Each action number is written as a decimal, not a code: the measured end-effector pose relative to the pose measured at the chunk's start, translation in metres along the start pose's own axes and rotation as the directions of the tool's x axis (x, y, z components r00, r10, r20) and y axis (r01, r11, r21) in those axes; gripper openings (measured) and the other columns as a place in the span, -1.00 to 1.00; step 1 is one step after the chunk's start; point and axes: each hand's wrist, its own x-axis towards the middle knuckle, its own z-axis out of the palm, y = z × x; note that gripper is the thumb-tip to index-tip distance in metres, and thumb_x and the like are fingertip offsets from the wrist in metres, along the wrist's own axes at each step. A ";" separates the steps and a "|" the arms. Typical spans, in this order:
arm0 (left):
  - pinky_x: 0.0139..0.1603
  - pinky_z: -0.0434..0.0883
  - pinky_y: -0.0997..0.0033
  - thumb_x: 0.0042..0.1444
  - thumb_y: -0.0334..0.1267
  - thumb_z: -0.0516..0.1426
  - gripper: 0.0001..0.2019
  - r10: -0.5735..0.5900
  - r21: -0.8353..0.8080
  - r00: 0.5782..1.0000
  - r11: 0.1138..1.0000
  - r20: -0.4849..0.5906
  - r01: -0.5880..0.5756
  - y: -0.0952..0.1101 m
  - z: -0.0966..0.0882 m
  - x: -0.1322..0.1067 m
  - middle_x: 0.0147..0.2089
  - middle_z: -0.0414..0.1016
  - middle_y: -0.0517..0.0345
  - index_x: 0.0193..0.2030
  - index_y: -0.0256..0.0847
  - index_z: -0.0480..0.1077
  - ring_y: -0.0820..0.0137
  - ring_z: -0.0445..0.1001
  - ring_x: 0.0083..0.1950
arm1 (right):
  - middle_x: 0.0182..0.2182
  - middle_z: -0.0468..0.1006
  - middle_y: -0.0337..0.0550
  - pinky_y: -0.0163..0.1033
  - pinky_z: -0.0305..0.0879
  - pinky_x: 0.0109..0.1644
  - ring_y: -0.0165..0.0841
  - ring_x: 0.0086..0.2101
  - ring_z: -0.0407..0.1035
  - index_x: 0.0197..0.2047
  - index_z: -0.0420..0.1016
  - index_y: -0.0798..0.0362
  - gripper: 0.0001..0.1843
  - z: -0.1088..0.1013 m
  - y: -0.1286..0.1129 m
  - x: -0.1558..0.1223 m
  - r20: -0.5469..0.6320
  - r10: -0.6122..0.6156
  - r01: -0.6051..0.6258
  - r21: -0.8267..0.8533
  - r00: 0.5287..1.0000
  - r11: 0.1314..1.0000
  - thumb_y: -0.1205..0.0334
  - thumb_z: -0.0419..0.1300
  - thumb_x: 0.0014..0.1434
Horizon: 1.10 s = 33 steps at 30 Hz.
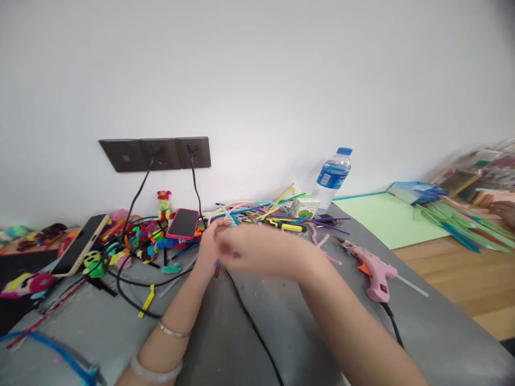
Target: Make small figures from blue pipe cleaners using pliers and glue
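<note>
My left hand (209, 242) is raised over the middle of the grey table, its fingers curled closed. Right beside it, partly in front, my right hand (249, 247) is bent inward with its fingers drawn together, smeared by motion. A small dark blue and red bit (218, 269) shows just below the hands; whatever they pinch is mostly hidden. Behind them lies a heap of coloured pipe cleaners (257, 208). Closest to my left hand is a phone in a pink case (183, 223).
A pink glue gun (378, 276) with its cord lies at right. Behind are a water bottle (332, 177) and small box (304, 207). At left are pipe-cleaner figures (94, 264), another phone (80, 244) and black cables (120, 279). A person's hand (505, 212) shows far right.
</note>
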 end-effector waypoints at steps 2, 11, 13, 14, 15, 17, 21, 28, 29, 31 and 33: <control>-0.48 0.30 0.52 -0.11 -0.13 0.29 -0.71 0.040 0.019 0.999 0.999 0.019 -0.041 0.000 0.001 0.000 -0.44 0.53 0.18 -0.30 -0.22 0.38 0.47 0.41 -0.49 | -0.63 0.37 -0.25 -0.15 0.39 -0.29 -0.36 -0.49 0.35 -0.56 0.38 0.00 -0.73 -0.014 0.045 0.004 -0.057 0.065 -0.072 -0.124 0.996 0.990 0.17 0.28 0.12; -0.52 0.27 0.57 -0.05 -0.12 0.27 -0.73 0.051 0.096 0.998 0.994 0.037 -0.055 -0.005 0.002 -0.001 -0.38 0.53 0.14 -0.28 -0.22 0.38 0.48 0.43 -0.46 | -0.27 0.49 0.01 0.12 0.37 -0.15 0.01 -0.13 0.41 -0.28 0.44 -0.03 -0.49 -0.008 0.141 -0.028 -0.122 0.402 -0.412 -0.437 0.908 0.799 -0.17 0.38 -0.22; -0.52 0.29 0.57 -0.05 -0.12 0.27 -0.73 0.055 0.097 0.998 0.994 0.033 -0.058 -0.006 0.002 0.000 -0.36 0.52 0.14 -0.27 -0.22 0.39 0.47 0.44 -0.44 | -0.08 0.47 0.20 0.24 0.31 -0.06 0.19 0.00 0.34 -0.12 0.47 0.05 -0.41 -0.007 0.119 -0.029 -0.099 0.548 -0.514 -0.513 0.831 0.687 -0.13 0.36 -0.17; -0.52 0.30 0.57 -0.05 -0.13 0.26 -0.74 0.059 0.098 0.998 0.993 0.028 -0.061 -0.006 0.002 0.000 -0.35 0.51 0.13 -0.27 -0.22 0.39 0.47 0.44 -0.43 | -0.01 0.44 0.25 0.27 0.27 -0.01 0.23 0.05 0.30 -0.05 0.45 0.09 -0.40 -0.008 0.109 -0.028 -0.107 0.579 -0.538 -0.532 0.809 0.654 -0.09 0.32 -0.10; -0.52 0.31 0.57 -0.05 -0.14 0.26 -0.74 0.065 0.105 0.998 0.992 0.021 -0.067 -0.006 0.002 0.000 -0.33 0.51 0.12 -0.27 -0.23 0.41 0.47 0.44 -0.42 | 0.03 0.42 0.26 0.28 0.26 0.01 0.23 0.07 0.28 0.00 0.44 0.12 -0.39 -0.011 0.102 -0.027 -0.096 0.608 -0.556 -0.534 0.788 0.637 -0.06 0.30 -0.07; -0.52 0.32 0.56 -0.06 -0.17 0.26 -0.76 0.076 0.137 0.997 0.988 -0.002 -0.075 -0.005 0.002 0.001 -0.30 0.50 0.12 -0.26 -0.22 0.44 0.48 0.41 -0.43 | 0.05 0.42 0.25 0.25 0.25 0.03 0.21 0.08 0.28 0.06 0.43 0.13 -0.37 -0.017 0.096 -0.026 -0.082 0.624 -0.571 -0.509 0.777 0.644 -0.04 0.27 -0.03; -0.50 0.32 0.54 -0.06 -0.20 0.25 -0.77 0.061 0.168 0.996 0.984 -0.059 -0.050 -0.001 0.002 0.000 -0.45 0.42 0.22 -0.23 -0.21 0.47 0.50 0.34 -0.49 | 0.04 0.45 0.17 0.08 0.29 0.04 0.10 0.05 0.33 0.12 0.42 0.10 -0.33 -0.034 0.103 -0.030 -0.106 0.593 -0.581 -0.396 0.798 0.711 -0.04 0.27 -0.03; -0.50 0.34 0.52 -0.08 -0.13 0.28 -0.75 0.045 0.114 0.993 0.993 -0.106 -0.033 0.001 0.004 0.000 -0.49 0.42 0.23 -0.28 -0.21 0.47 0.47 0.38 -0.47 | -0.14 0.57 0.04 -0.16 0.34 -0.16 -0.15 -0.22 0.47 0.13 0.34 0.13 -0.37 -0.062 0.091 -0.040 -0.127 0.614 -0.626 -0.110 0.779 0.772 -0.07 0.19 0.07; -0.49 0.35 0.52 -0.08 -0.11 0.28 -0.74 0.040 0.110 0.994 0.994 -0.104 -0.029 0.000 0.004 0.000 -0.47 0.45 0.20 -0.29 -0.22 0.47 0.46 0.41 -0.45 | -0.16 0.58 0.04 -0.17 0.34 -0.19 -0.16 -0.24 0.47 0.13 0.33 0.15 -0.36 -0.063 0.088 -0.041 -0.114 0.629 -0.639 -0.109 0.769 0.761 -0.05 0.20 0.05; -0.48 0.36 0.52 -0.09 -0.08 0.29 -0.70 0.026 0.090 0.995 0.996 -0.099 -0.017 -0.001 0.005 0.000 -0.41 0.51 0.16 -0.28 -0.23 0.47 0.44 0.45 -0.42 | -0.19 0.59 0.02 -0.18 0.34 -0.20 -0.15 -0.25 0.47 0.09 0.36 0.15 -0.38 -0.065 0.085 -0.041 -0.080 0.634 -0.639 -0.130 0.769 0.759 -0.02 0.22 0.02; -0.45 0.37 0.51 -0.10 -0.05 0.30 -0.67 0.002 0.049 0.996 0.999 -0.094 0.002 -0.002 0.005 0.000 -0.39 0.54 0.13 -0.26 -0.24 0.47 0.44 0.47 -0.41 | -0.17 0.59 0.00 -0.19 0.34 -0.18 -0.14 -0.22 0.47 -0.01 0.42 0.11 -0.47 -0.065 0.084 -0.043 -0.013 0.617 -0.612 -0.147 0.787 0.777 -0.01 0.23 0.00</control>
